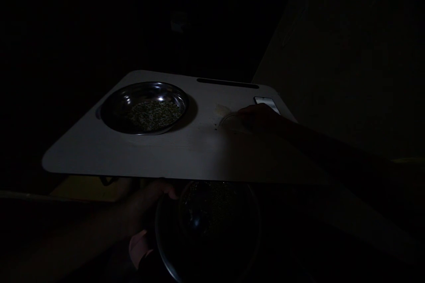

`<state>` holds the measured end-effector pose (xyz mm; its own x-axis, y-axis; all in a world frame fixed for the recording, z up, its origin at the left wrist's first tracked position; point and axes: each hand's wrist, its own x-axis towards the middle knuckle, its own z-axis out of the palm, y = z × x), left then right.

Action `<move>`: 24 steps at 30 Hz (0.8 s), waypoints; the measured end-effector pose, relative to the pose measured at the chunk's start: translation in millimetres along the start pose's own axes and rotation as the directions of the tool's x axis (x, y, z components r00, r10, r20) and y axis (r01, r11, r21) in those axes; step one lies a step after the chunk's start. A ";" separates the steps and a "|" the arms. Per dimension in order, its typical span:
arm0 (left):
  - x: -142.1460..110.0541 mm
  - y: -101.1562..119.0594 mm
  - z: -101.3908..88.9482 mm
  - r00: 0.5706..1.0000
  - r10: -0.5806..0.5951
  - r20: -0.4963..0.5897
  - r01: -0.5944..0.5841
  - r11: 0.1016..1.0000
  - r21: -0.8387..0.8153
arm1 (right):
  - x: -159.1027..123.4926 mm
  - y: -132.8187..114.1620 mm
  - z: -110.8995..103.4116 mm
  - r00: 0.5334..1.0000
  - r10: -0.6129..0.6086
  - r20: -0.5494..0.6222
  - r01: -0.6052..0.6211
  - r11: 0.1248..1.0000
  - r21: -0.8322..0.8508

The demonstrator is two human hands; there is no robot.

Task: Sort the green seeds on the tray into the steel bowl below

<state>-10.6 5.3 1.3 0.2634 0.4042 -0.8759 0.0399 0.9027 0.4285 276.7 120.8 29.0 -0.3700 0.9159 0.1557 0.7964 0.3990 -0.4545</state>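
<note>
The scene is very dark. Below the table's near edge, my left hand (151,199) grips the left rim of a deep metal bowl (164,252), its thumb over the edge. Small greenish grains are faintly visible inside that bowl. Over the right part of the white table, my right hand (255,117) is closed on a thin, curved, pale-edged thing (227,117); its kind is too dark to tell. A few dark specks and a pale patch (222,109) lie just left of it. A shiny metal bowl (111,108) holding green and pale grains stands at the table's left.
The white table (99,154) has rounded corners and a dark slot (227,83) along its far edge. A phone (270,103) with a lit screen lies behind my right hand. A wall (348,53) rises on the right.
</note>
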 end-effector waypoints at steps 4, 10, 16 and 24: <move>2.5 -1.6 1.6 0.999 -0.052 0.014 0.052 0.998 -0.018 | -17.0 3.8 3.2 0.991 0.128 -0.040 -0.130 0.990 -0.058; 0.0 1.7 9.7 0.998 -0.065 0.024 0.067 0.996 -0.060 | -38.4 -4.1 8.6 0.972 0.228 -0.047 -0.231 0.972 -0.049; -1.9 4.0 15.5 0.997 -0.081 0.000 0.081 0.995 -0.054 | -43.5 -24.4 14.8 0.975 0.211 -0.072 -0.214 0.976 -0.033; 3.8 0.6 4.4 0.996 -0.048 0.075 0.050 0.998 -0.024 | -36.4 -50.6 20.2 0.993 0.115 -0.016 -0.115 0.993 0.018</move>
<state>-5.3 6.7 -0.8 0.3328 0.3478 -0.8765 0.0298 0.9251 0.3784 240.3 66.3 28.6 -0.2679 0.9564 0.1165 0.8250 0.2902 -0.4850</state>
